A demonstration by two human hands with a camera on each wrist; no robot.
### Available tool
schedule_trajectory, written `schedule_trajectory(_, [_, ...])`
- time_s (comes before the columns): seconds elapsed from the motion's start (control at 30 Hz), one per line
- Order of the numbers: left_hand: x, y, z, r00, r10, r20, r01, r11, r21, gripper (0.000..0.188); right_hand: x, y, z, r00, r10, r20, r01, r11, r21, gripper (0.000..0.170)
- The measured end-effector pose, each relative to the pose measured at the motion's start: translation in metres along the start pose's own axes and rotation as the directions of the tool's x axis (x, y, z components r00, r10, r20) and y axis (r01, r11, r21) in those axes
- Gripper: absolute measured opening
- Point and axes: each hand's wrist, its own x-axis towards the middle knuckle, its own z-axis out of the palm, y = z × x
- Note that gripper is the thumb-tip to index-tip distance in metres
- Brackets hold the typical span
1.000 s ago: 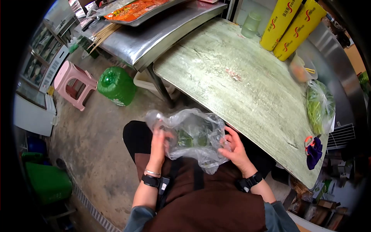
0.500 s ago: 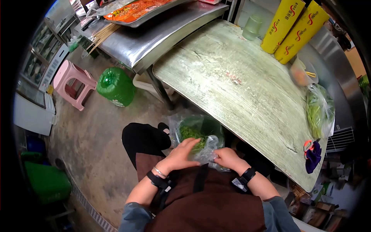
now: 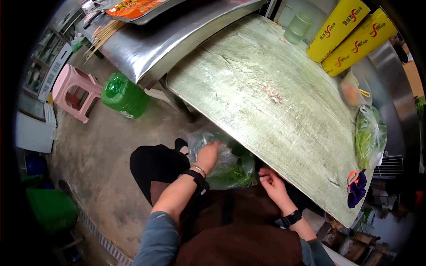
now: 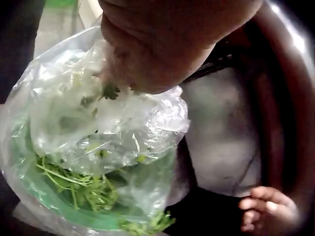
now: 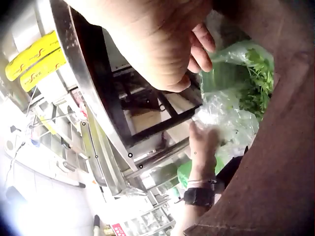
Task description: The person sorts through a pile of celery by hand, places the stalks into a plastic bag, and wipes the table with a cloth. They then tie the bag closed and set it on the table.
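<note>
My left hand (image 3: 207,157) grips a crumpled clear plastic bag (image 4: 118,130) over a round green tub (image 4: 93,219). A second sheet of clear plastic lines the tub and stands up around its rim. Leafy green herbs (image 4: 81,189) with thin stems lie inside, and some sprigs hang at the edge nearest my lap. My right hand (image 3: 274,187) is to the right of the tub, close by the table's edge, its fingers loosely bent and holding nothing. In the left wrist view the left fingertips are hidden behind the palm.
The pale wooden table (image 3: 248,84) slopes across the view, its edge beside the right hand. On it are yellow rolls (image 3: 339,29), a bag of greens (image 3: 369,137) and orange-handled scissors (image 3: 353,178) with purple cloth. A pink stool (image 3: 75,93) and green bottle (image 3: 124,95) stand left.
Both hands held the bag spread above the lap; then the right pinched bunched plastic low over the tub. Now the left hand has moved forward with the plastic, and the right has let go and moved right.
</note>
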Motion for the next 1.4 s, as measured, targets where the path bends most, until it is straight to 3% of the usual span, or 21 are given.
schedule_trajectory(0.13, [-0.003,-0.014,0.066,0.960,0.023,0.280,-0.066,0.987,0.147,0.066,-0.004,-0.015,0.006,0.997,0.032,0.073,-0.013,0.971,-0.238,0.019])
schedule_trajectory(0.17, [-0.013,-0.007,0.071,0.889,0.027,0.457,-0.127,0.973,0.191,0.083,-0.002,-0.019,0.009,0.990,0.022,0.139,0.017,0.960,-0.278,0.019])
schedule_trajectory(0.27, [-0.036,-0.022,0.111,0.586,-0.149,0.796,-0.058,0.973,0.225,0.083,0.004,-0.010,0.010,0.969,0.076,0.235,0.018,0.928,-0.373,0.021])
schedule_trajectory(0.37, [-0.039,-0.066,0.132,0.642,-0.041,0.765,-0.058,0.993,0.102,0.050,0.006,-0.006,0.011,0.972,0.146,0.186,-0.059,0.911,-0.407,0.023])
schedule_trajectory(0.4, [-0.036,-0.068,0.124,0.657,-0.096,0.748,0.025,0.994,0.105,0.047,0.007,0.002,0.011,0.968,0.151,0.200,-0.047,0.893,-0.447,0.024])
schedule_trajectory(0.47, [-0.031,-0.065,0.119,0.791,-0.124,0.600,0.061,0.990,0.124,0.042,0.012,-0.007,0.013,0.956,0.184,0.227,-0.044,0.859,-0.509,0.026])
schedule_trajectory(0.57, [-0.019,-0.017,0.081,0.777,-0.159,0.609,0.012,0.971,0.238,0.072,0.014,0.013,0.016,0.959,0.138,0.246,-0.007,0.883,-0.469,0.027])
schedule_trajectory(0.63, [-0.015,0.000,0.070,0.791,-0.104,0.603,-0.103,0.949,0.298,0.079,0.014,0.010,0.016,0.967,0.123,0.225,0.003,0.873,-0.488,0.026])
schedule_trajectory(0.7, [-0.014,0.002,0.053,0.898,-0.054,0.437,-0.094,0.946,0.310,0.080,0.007,0.006,0.013,0.973,0.068,0.219,0.046,0.877,-0.478,0.025])
schedule_trajectory(0.73, [-0.012,0.001,0.044,0.937,-0.025,0.347,-0.090,0.946,0.312,0.081,0.004,0.004,0.011,0.975,0.041,0.216,0.068,0.878,-0.473,0.024])
schedule_trajectory(0.77, [-0.014,-0.004,0.037,0.997,0.011,0.081,-0.039,0.934,0.355,0.079,-0.002,0.005,0.011,0.980,-0.014,0.196,0.106,0.877,-0.469,0.024])
schedule_trajectory(0.8, [-0.019,-0.015,0.034,0.979,0.054,-0.194,0.023,0.926,0.376,0.076,-0.008,0.009,0.011,0.981,-0.072,0.179,0.149,0.871,-0.468,0.023])
schedule_trajectory(0.83, [-0.021,-0.032,0.033,0.884,0.100,-0.457,0.088,0.924,0.372,0.074,-0.011,0.011,0.010,0.978,-0.131,0.164,0.194,0.862,-0.469,0.022])
schedule_trajectory(0.87, [-0.024,-0.049,0.031,0.864,-0.042,-0.502,0.205,0.939,0.275,0.071,-0.016,0.005,0.010,0.976,-0.108,0.188,0.185,0.867,-0.463,0.020])
schedule_trajectory(0.93, [-0.024,-0.074,0.033,0.826,-0.496,-0.267,0.515,0.857,0.002,0.064,-0.025,0.003,0.013,0.963,-0.191,0.189,0.253,0.879,-0.404,0.019])
schedule_trajectory(1.0, [-0.027,-0.092,0.051,0.738,-0.674,0.024,0.662,0.717,-0.217,0.058,-0.026,-0.007,0.008,0.950,-0.246,0.190,0.300,0.886,-0.353,0.018])
schedule_trajectory(1.17, [-0.012,-0.092,0.088,0.646,-0.542,0.538,0.736,0.255,-0.627,0.043,-0.040,-0.021,-0.009,0.887,-0.444,-0.128,0.343,0.817,-0.463,0.016])
schedule_trajectory(1.23, [0.010,-0.089,0.099,0.635,-0.400,0.661,0.754,0.138,-0.642,0.037,-0.053,-0.009,-0.025,0.771,-0.555,-0.312,0.358,0.784,-0.507,0.016])
schedule_trajectory(1.3, [0.034,-0.070,0.107,0.655,-0.263,0.709,0.756,0.229,-0.613,0.030,-0.083,-0.008,-0.044,0.809,-0.491,-0.325,0.252,0.787,-0.563,0.019])
schedule_trajectory(1.37, [0.049,-0.023,0.100,0.720,-0.143,0.679,0.630,0.544,-0.554,0.040,-0.106,0.003,-0.058,0.793,-0.413,-0.448,0.060,0.785,-0.617,0.024])
schedule_trajectory(1.4, [0.058,-0.010,0.102,0.738,-0.098,0.668,0.562,0.637,-0.528,0.039,-0.108,0.013,-0.063,0.714,-0.395,-0.578,-0.003,0.825,-0.566,0.026])
